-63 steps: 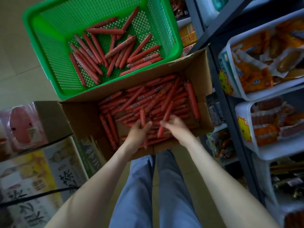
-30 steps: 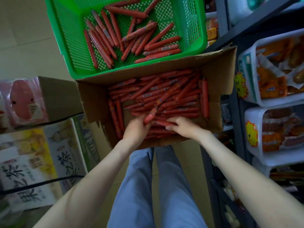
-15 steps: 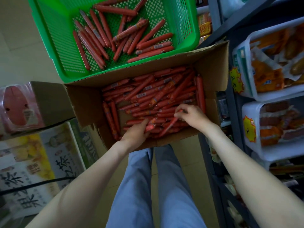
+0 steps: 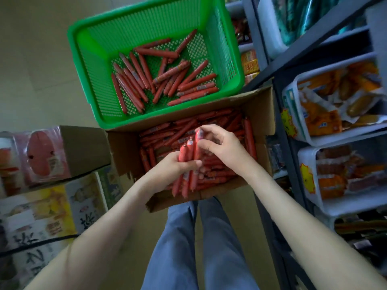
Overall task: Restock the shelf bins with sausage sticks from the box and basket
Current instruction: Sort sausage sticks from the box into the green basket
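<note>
A bundle of sausage sticks [image 4: 185,152] is being gripped in the left hand [image 4: 177,165], with fingers and thumb curled round its middle, directly above the cardboard box [image 4: 125,151]. The tallest stick [image 4: 197,143] is being pinched near its top by the right hand [image 4: 223,146] and is being lined up against the bundle, also above the box. Many loose sticks [image 4: 211,122] are lying inside the box. More sticks [image 4: 159,80] are lying in the green basket [image 4: 88,59], which is touching the box's far edge. White shelf bins [image 4: 335,138] holding packaged goods are standing to the right of the box.

The bundle is being held by its middle alone, and its lower ends are fanning out below the fist. The casings look smooth, so a stick is likely to slide free if the grip is being loosened while another is being added. Above the box such a slip is costing little. During a carry to the right of the box, a stick could be lost into the gap beside the shelf frame. Uneven ends could also be caught on a bin rim. Which bin is meant for these sticks cannot be told, so misplacing is being risked too.
</note>
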`<control>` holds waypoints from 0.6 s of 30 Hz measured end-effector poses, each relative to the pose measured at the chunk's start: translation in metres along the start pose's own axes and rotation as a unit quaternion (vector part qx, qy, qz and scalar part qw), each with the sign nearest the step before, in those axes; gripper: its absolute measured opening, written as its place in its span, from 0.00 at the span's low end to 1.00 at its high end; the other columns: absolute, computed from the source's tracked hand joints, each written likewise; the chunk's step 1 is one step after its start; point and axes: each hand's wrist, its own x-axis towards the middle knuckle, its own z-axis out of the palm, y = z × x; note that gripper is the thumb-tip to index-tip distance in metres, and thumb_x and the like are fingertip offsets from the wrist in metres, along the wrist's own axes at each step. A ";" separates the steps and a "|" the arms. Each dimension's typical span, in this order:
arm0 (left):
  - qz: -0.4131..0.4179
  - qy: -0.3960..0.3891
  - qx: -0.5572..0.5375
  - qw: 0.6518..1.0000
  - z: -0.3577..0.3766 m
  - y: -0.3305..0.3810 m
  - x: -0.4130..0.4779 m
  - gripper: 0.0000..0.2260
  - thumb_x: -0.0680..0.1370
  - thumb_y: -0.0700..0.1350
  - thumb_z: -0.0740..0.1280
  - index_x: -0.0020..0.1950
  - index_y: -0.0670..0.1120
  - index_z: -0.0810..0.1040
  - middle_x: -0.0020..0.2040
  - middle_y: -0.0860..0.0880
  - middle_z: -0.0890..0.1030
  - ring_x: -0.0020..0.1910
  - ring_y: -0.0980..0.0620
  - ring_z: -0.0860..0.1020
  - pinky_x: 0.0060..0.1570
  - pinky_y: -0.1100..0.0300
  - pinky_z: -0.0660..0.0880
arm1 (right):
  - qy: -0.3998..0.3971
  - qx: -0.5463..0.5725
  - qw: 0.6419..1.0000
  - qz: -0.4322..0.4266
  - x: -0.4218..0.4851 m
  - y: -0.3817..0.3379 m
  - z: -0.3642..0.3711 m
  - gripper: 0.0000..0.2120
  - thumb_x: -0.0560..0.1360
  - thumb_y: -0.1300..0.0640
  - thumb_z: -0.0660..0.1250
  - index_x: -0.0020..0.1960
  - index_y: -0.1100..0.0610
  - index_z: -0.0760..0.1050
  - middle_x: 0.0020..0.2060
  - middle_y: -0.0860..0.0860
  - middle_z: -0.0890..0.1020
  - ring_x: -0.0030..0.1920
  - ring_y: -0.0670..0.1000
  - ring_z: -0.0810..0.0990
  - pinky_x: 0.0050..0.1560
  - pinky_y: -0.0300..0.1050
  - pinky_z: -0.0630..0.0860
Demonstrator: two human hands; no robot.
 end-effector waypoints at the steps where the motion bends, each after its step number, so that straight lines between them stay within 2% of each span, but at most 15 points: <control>1: 0.018 0.013 -0.030 0.999 -0.004 0.015 -0.006 0.04 0.75 0.42 0.69 0.44 0.43 0.82 0.44 0.43 0.84 0.44 0.45 0.82 0.48 0.54 0.79 | 0.004 -0.002 1.000 -0.018 0.001 -0.014 -0.002 0.15 0.75 0.58 0.68 0.60 0.48 0.74 0.44 0.52 0.81 0.47 0.47 0.80 0.54 0.47 0.77; 4: 0.055 0.069 -0.156 0.984 -0.016 0.062 -0.013 0.05 0.75 0.41 0.66 0.48 0.41 0.80 0.44 0.43 0.84 0.42 0.47 0.82 0.44 0.53 0.80 | 0.027 -0.007 0.997 -0.072 0.008 -0.053 -0.005 0.17 0.77 0.62 0.66 0.63 0.48 0.72 0.46 0.50 0.81 0.49 0.46 0.80 0.54 0.42 0.76; 7: 0.095 0.151 -0.196 0.964 -0.040 0.103 -0.002 0.04 0.78 0.40 0.64 0.49 0.42 0.78 0.43 0.44 0.83 0.44 0.44 0.80 0.49 0.48 0.78 | 0.071 0.021 0.993 -0.096 0.023 -0.082 -0.006 0.14 0.78 0.64 0.63 0.61 0.51 0.73 0.46 0.48 0.80 0.47 0.44 0.79 0.47 0.36 0.75; 9: 0.103 0.192 -0.208 0.954 -0.064 0.122 0.017 0.04 0.79 0.40 0.64 0.47 0.42 0.77 0.40 0.46 0.83 0.41 0.46 0.81 0.45 0.51 0.79 | 0.097 0.027 0.990 -0.098 0.034 -0.091 -0.008 0.11 0.79 0.64 0.61 0.58 0.52 0.74 0.47 0.49 0.80 0.47 0.46 0.79 0.46 0.36 0.76; 12: 0.056 0.209 -0.251 0.943 -0.095 0.134 0.049 0.05 0.80 0.42 0.63 0.49 0.40 0.75 0.39 0.47 0.82 0.36 0.53 0.81 0.37 0.61 0.79 | 0.110 0.023 0.991 -0.073 0.045 -0.086 -0.012 0.10 0.79 0.63 0.61 0.57 0.55 0.75 0.47 0.53 0.81 0.46 0.46 0.81 0.45 0.38 0.77; 13: 0.029 0.217 -0.250 0.943 -0.100 0.132 0.059 0.06 0.80 0.44 0.63 0.50 0.42 0.75 0.41 0.47 0.81 0.38 0.54 0.80 0.40 0.62 0.77 | 0.109 0.023 0.992 -0.066 0.045 -0.081 -0.012 0.10 0.79 0.64 0.60 0.57 0.56 0.75 0.47 0.54 0.81 0.46 0.47 0.81 0.46 0.40 0.78; 15: -0.028 0.253 -0.213 0.943 -0.107 0.118 0.076 0.07 0.79 0.47 0.63 0.54 0.44 0.73 0.52 0.46 0.77 0.50 0.52 0.76 0.52 0.59 0.70 | 0.107 0.007 0.990 -0.086 0.038 -0.065 -0.011 0.09 0.79 0.65 0.60 0.56 0.58 0.76 0.44 0.55 0.82 0.46 0.49 0.82 0.47 0.43 0.78; 16: -0.047 0.272 -0.176 0.945 -0.109 0.108 0.082 0.10 0.78 0.47 0.64 0.56 0.44 0.73 0.56 0.45 0.76 0.54 0.49 0.74 0.54 0.57 0.68 | 0.099 -0.017 0.988 -0.117 0.033 -0.055 -0.009 0.10 0.78 0.66 0.60 0.55 0.59 0.77 0.43 0.54 0.82 0.46 0.49 0.82 0.49 0.43 0.78; 18: -0.065 0.319 -0.084 0.942 -0.109 0.090 0.087 0.16 0.74 0.49 0.66 0.58 0.42 0.75 0.60 0.40 0.76 0.55 0.46 0.74 0.54 0.53 0.69 | 0.046 -0.103 0.977 -0.181 0.022 -0.032 -0.003 0.10 0.77 0.67 0.60 0.54 0.60 0.77 0.45 0.51 0.82 0.49 0.46 0.81 0.52 0.40 0.77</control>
